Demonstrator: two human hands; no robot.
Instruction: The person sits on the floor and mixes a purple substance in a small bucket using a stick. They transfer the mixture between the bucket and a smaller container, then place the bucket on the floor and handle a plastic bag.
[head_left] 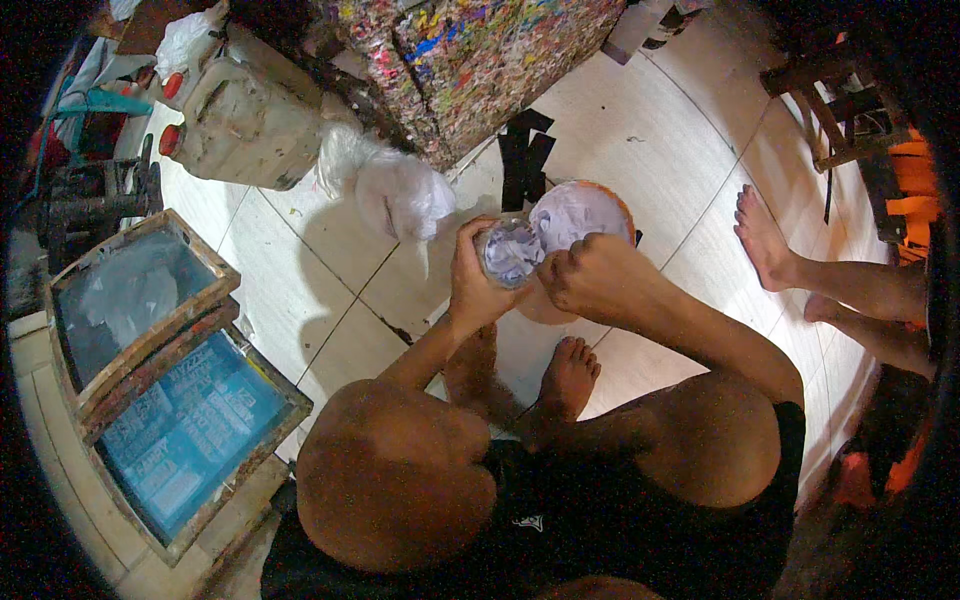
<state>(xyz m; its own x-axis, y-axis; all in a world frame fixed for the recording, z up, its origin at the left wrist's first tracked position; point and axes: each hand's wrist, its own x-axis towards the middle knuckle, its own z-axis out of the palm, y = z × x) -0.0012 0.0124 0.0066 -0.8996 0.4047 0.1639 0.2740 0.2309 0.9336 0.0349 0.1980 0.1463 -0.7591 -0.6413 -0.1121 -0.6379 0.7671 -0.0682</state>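
Note:
My left hand (474,283) is wrapped round a clear round container (487,262), holding it up in front of me. Crumpled white paper pieces (513,250) fill its mouth. Beside its rim is my right hand (597,275), with the fingers curled together in a pinch; whatever lies between them is hidden. Just beyond both hands stands a round tub with an orange rim (628,212), holding more white paper scraps (575,213). My right forearm covers part of the tub's near side.
Wooden-framed screens (190,430) lean at left. A dirty jerrycan (245,125) and clear plastic bags (405,195) sit far left. A colourful compressed bale (480,60) and black strips (524,155) lie beyond. Another person's foot (762,240) and a wooden stool (830,110) are at right.

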